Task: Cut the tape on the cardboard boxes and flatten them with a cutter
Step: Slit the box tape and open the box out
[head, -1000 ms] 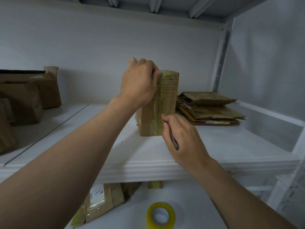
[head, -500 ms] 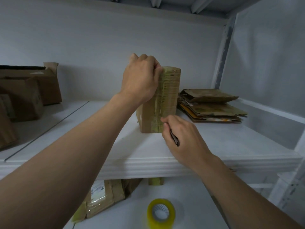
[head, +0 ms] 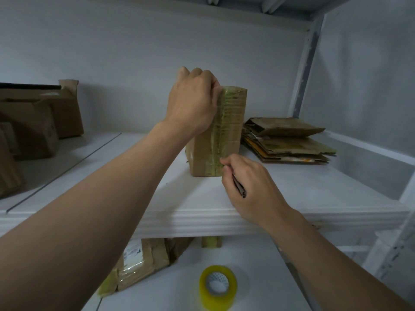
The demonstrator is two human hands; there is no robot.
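**Ana:** Where is the cardboard box [head: 231, 131]?

**Ben:** It stands up tall on the white shelf [head: 314, 194], near the middle of the shelf and a bit back from its front edge. A shiny strip of tape [head: 218, 135] runs down the side that faces us.

**Ana:** What is the left hand [head: 193, 102] doing?

**Ben:** It sits on top of the box, high above the shelf. Its fingers are bent over the top edge and hold the box tight.

**Ana:** And the right hand [head: 249, 182]?

**Ben:** It is low down, just above the shelf, at the bottom end of the tape. Its fingers are curled round a thin dark cutter [head: 239, 187], and they touch the box. The back end of the cutter sticks out of the hand toward the front edge of the shelf. I cannot see the blade, because the fingers hide it.

**Ana:** What else is on the shelf?

**Ben:** At the right end of the shelf lies a pile of flat cardboard [head: 285, 140]. At the left end of the shelf are some open boxes [head: 33, 124].

**Ana:** Is anything under the shelf?

**Ben:** Yes. A yellow roll of tape [head: 217, 287] lies below the shelf, out in front. Some brown packets [head: 139, 263] are tucked under the shelf, more to the left.
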